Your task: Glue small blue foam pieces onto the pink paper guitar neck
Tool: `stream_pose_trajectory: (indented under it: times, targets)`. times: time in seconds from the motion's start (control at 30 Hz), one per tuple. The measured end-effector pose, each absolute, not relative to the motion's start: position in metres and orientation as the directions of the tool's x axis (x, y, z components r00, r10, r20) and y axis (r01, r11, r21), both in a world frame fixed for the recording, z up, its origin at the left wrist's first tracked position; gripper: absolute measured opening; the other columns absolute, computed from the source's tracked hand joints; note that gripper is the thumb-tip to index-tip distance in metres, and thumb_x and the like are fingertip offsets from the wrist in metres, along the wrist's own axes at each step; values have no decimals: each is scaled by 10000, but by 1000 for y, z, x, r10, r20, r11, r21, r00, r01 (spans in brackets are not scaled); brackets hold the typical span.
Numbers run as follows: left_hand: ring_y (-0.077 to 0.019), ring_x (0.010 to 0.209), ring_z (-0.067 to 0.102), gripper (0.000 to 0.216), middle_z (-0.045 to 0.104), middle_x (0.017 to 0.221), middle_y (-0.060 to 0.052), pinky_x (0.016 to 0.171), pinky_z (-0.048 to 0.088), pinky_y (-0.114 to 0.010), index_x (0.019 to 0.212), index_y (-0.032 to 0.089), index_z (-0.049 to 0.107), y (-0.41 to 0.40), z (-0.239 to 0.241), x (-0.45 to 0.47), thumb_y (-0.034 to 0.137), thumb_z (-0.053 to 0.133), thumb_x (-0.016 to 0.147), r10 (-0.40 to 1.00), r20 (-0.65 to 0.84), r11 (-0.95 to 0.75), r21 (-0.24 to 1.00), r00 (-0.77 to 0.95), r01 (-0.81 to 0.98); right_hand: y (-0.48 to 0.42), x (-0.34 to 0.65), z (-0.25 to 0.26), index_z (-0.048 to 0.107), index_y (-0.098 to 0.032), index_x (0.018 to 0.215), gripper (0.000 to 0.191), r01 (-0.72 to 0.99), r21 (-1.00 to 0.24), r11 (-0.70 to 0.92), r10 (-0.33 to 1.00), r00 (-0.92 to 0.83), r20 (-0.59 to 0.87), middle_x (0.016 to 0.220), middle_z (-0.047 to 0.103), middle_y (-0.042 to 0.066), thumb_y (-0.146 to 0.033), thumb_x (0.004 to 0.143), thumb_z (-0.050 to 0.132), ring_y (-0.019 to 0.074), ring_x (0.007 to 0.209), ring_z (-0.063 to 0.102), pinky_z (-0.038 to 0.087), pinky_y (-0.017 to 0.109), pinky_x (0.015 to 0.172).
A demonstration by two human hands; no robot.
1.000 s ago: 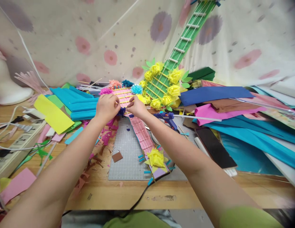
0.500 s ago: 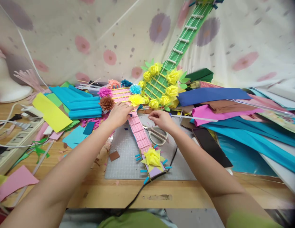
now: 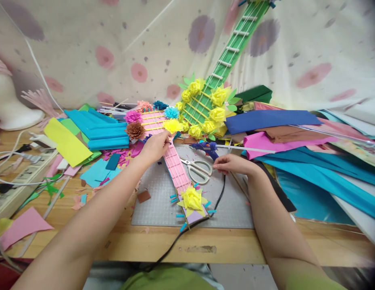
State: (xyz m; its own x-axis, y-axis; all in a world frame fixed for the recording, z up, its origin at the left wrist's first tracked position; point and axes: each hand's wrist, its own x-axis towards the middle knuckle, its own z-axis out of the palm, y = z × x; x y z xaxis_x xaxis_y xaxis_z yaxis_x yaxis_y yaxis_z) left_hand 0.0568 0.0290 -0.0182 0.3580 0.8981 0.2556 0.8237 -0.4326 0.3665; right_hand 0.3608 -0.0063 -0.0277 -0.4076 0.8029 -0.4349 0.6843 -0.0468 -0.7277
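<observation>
A pink paper guitar (image 3: 179, 168) lies with its neck towards me over a grey cutting mat (image 3: 157, 209); a yellow flower (image 3: 192, 199) decorates its head. My left hand (image 3: 155, 148) is closed at the top of the neck, fingertips pinched; what they hold is hidden. Beside it a dark blue paper piece (image 3: 147, 138) shows. My right hand (image 3: 232, 164) has its fingers pressed together at the handle end of a blue glue gun (image 3: 207, 148), near its black cord. I cannot tell whether it grips anything. Scissors (image 3: 199, 170) rest between neck and right hand.
A green paper guitar (image 3: 219, 76) ringed with yellow flowers leans against the patterned curtain. Coloured paper (image 3: 308, 151) is heaped right, over a dark flat slab (image 3: 275, 191). Folded blue paper (image 3: 105, 131), paper scraps and a power strip (image 3: 24, 177) lie left.
My right hand has moved right and down from beside the guitar neck, uncovering the glue gun. My left hand has shifted slightly and its fingers are drawn together more.
</observation>
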Motion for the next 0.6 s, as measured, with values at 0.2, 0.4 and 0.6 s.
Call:
stream_pose_trajectory:
  times: [0.2,0.4,0.6]
  targets:
    - [-161,809,628,373,658,889,-10,699,456,-278,1064,222,458,28,-18,60,116,571,725,942,233,-328,501,239,801,2,367,-31,488,-204,584,398,815,-567,123,904,-327,-275,542,478,-30,-576,708,559,104,527,424,312,251,536]
    - [-156,800,630,469,634,947,-28,691,471,-277,1094,214,447,32,-20,57,92,614,673,957,209,-286,541,203,791,7,362,-41,464,-221,605,340,903,-429,17,982,-96,-165,589,515,-10,-519,686,607,135,574,453,302,264,528]
    - [-148,768,620,457,634,910,-26,696,473,-271,1075,203,460,31,-16,58,105,638,666,963,201,-263,572,178,776,10,355,-48,468,-218,715,357,909,-417,3,999,-18,-33,692,553,-1,-508,630,658,139,608,485,330,259,547]
